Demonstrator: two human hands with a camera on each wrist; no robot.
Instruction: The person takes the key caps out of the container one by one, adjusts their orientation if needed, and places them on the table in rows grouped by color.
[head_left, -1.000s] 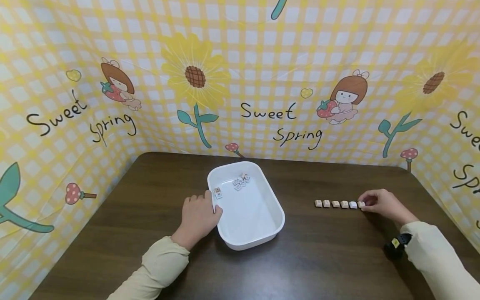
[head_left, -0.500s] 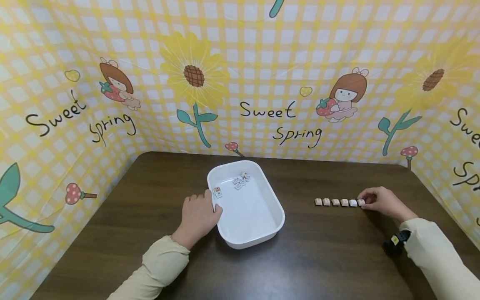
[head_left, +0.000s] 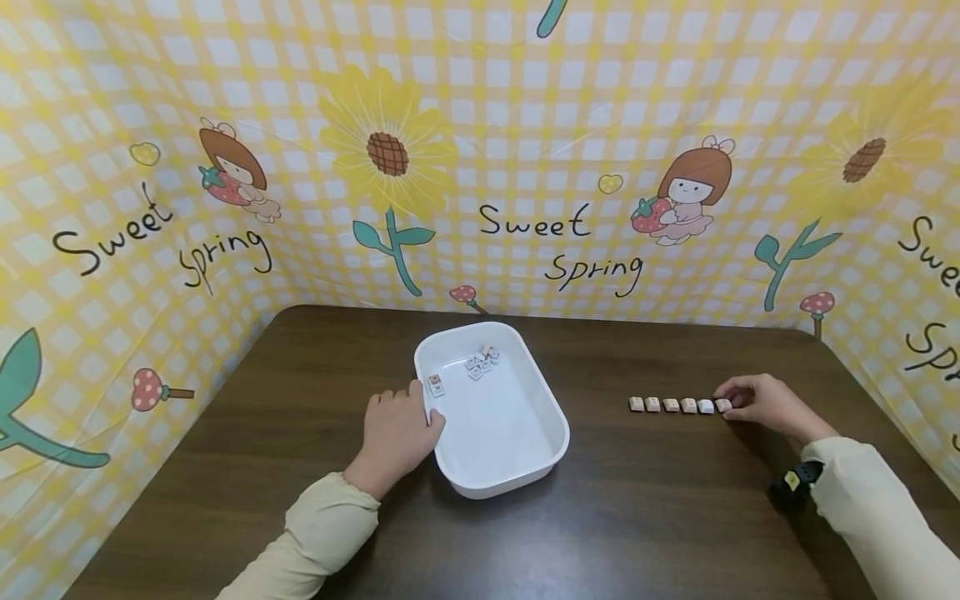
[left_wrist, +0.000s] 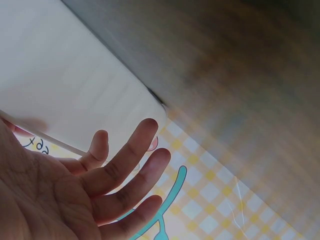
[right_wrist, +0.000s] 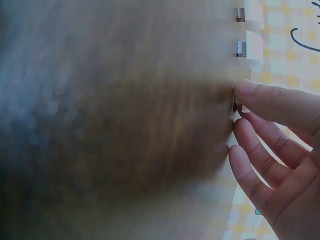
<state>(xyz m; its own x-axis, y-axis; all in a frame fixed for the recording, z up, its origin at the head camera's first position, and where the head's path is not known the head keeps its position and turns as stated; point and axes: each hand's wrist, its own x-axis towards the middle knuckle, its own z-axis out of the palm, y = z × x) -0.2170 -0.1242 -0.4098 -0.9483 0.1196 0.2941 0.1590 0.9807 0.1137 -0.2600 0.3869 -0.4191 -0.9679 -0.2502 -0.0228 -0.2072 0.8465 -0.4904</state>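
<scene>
My left hand (head_left: 400, 432) holds the left wall of a white plastic tub (head_left: 498, 442), its thumb over the rim. In the left wrist view the other fingers (left_wrist: 132, 155) spread loosely along the tub's outer side. On the table to the right, a row of pale pink and white keycaps (head_left: 671, 406) runs left to right. My right hand (head_left: 772, 408) pinches the keycap (head_left: 723, 406) at the row's right end between thumb and index finger. In the right wrist view the thumb (right_wrist: 270, 97) mostly covers that keycap, and the remaining fingers are bent close to the tabletop.
Inside the tub, several loose keycaps (head_left: 480, 367) cluster at the far end, and a pair of keycaps (head_left: 437, 385) lies by the left wall. The dark wooden table (head_left: 600, 517) backs onto a yellow checked cloth (head_left: 510, 150). A black device (head_left: 795, 487) sits on the right wrist.
</scene>
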